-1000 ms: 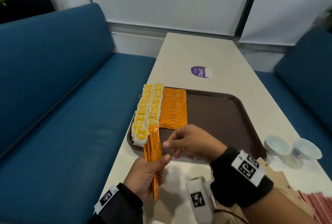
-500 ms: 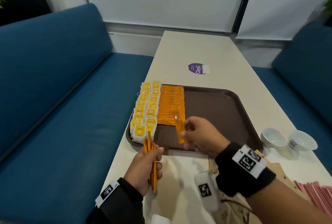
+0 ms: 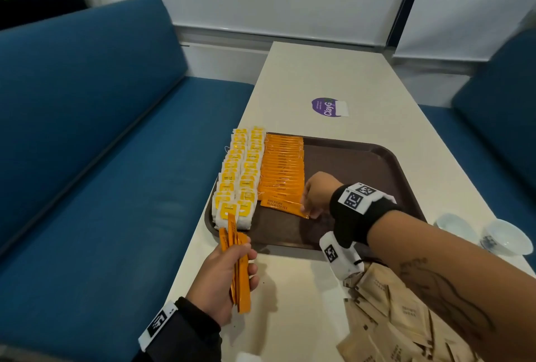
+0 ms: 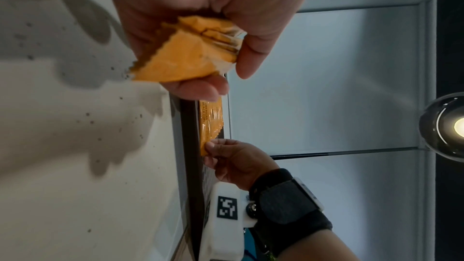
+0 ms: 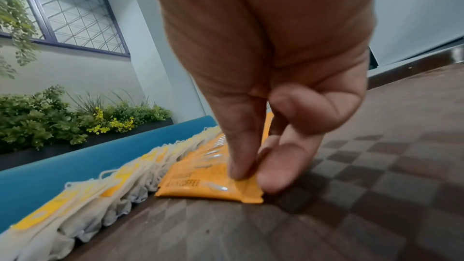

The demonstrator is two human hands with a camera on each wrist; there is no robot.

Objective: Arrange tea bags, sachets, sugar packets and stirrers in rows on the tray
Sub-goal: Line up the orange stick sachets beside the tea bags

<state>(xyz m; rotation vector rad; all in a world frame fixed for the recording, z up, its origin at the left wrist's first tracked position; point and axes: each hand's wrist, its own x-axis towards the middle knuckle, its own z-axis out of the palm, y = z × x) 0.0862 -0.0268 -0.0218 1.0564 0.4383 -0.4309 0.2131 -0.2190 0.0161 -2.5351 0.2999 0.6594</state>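
A brown tray (image 3: 362,158) lies on the pale table. Two rows of yellow-tagged tea bags (image 3: 237,178) fill its left edge, and a row of orange coffee sachets (image 3: 282,167) lies beside them. My right hand (image 3: 311,202) pinches the right end of the nearest orange sachet (image 3: 282,207) (image 5: 208,190), which lies flat on the tray at the front of that row. My left hand (image 3: 229,274) grips a small bundle of orange sachets (image 3: 237,268) (image 4: 185,61) upright over the table, just in front of the tray's near left corner.
A heap of brown sugar packets (image 3: 391,318) lies on the table at the near right. Two small white cups (image 3: 481,234) stand right of the tray. A purple sticker (image 3: 329,107) is further back. Blue sofas (image 3: 87,158) flank the table.
My right hand took one sachet from the bundle, carried it forward over the tray and set it down at the front of the orange row. The left hand stayed near the tray's corner.
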